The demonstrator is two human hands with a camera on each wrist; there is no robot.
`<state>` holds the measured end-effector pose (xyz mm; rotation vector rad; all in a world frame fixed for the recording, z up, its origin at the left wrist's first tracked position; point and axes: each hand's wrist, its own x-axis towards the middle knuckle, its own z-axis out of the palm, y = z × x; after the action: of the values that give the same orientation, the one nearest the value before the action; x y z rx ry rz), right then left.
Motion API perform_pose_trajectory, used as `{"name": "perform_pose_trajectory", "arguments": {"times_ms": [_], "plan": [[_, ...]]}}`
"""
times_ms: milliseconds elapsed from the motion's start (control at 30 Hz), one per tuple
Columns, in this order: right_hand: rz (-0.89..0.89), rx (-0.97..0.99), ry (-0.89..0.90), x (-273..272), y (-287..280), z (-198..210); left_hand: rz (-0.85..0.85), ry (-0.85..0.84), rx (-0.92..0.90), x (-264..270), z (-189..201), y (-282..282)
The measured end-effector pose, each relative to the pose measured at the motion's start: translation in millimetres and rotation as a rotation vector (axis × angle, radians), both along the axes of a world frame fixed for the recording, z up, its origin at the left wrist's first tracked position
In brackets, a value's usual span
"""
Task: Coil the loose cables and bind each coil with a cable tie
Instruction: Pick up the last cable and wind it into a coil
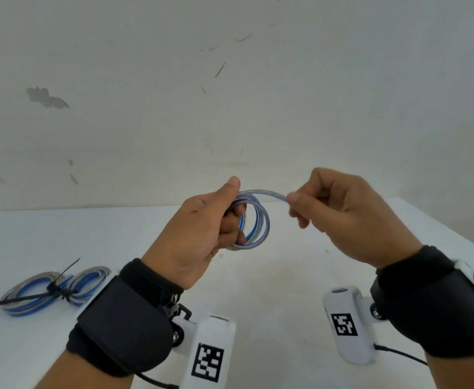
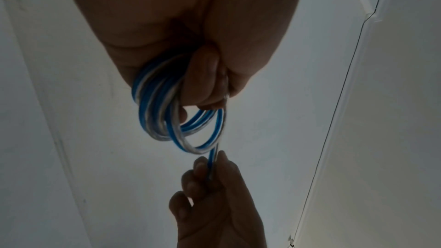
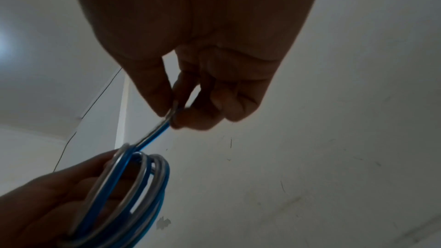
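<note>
A blue and clear cable coil (image 1: 254, 223) of several turns hangs in the air above the white table (image 1: 286, 270). My left hand (image 1: 216, 217) grips the coil on its left side, thumb on top and fingers through the loops. The coil (image 2: 167, 112) wraps round those fingers in the left wrist view. The cable's free end (image 1: 272, 194) arcs right from the top of the coil. My right hand (image 1: 300, 206) pinches that end between thumb and forefinger. In the right wrist view the pinched end (image 3: 157, 135) runs down to the coil (image 3: 133, 191).
Two finished blue and clear coils (image 1: 59, 287) lie on the table at the left, each bound with a black cable tie (image 1: 28, 297) whose tails stick out. A marked white wall (image 1: 230, 94) rises behind the table. The table's right edge (image 1: 455, 234) runs diagonally.
</note>
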<state>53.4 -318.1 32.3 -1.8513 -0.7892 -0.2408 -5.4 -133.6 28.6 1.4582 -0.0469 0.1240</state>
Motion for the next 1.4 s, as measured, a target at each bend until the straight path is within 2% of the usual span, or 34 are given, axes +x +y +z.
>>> {"name": "perform_pose_trajectory", "arguments": {"times_ms": [67,133,267,333,533,667,900,1167,1400], "plan": [[0.027,-0.133,-0.014,-4.3,5.0,-3.1,0.012,-0.005,0.0,0.8,-1.5,-1.5],[-0.005,-0.185,-0.064,-9.6,13.1,-5.2,-0.007,-0.002,0.011,0.8,-3.1,-2.7],[-0.005,-0.054,-0.027,-15.8,22.7,-3.8,-0.045,0.02,0.03,-1.1,-3.9,-1.3],[0.015,-0.107,-0.04,-16.6,22.4,-4.5,-0.062,0.012,0.033,-2.0,-3.6,-2.1],[0.237,-0.242,0.1,-19.9,24.5,-9.4,-0.081,-0.012,0.061,-1.7,-3.9,-5.4],[0.162,-0.244,0.006,-18.9,27.7,-6.9,-0.048,0.003,0.039,2.0,-6.4,1.1],[0.02,-0.206,-0.032,-14.8,30.6,-12.5,-0.134,-0.007,-0.041,7.5,-12.7,-1.5],[0.046,-0.209,-0.034,-14.7,31.2,-10.6,-0.027,-0.07,0.004,5.3,-12.1,-1.4],[-0.055,-0.097,-0.048,-9.0,27.8,-11.5,-0.026,-0.103,0.003,7.6,-16.3,-0.9]]}}
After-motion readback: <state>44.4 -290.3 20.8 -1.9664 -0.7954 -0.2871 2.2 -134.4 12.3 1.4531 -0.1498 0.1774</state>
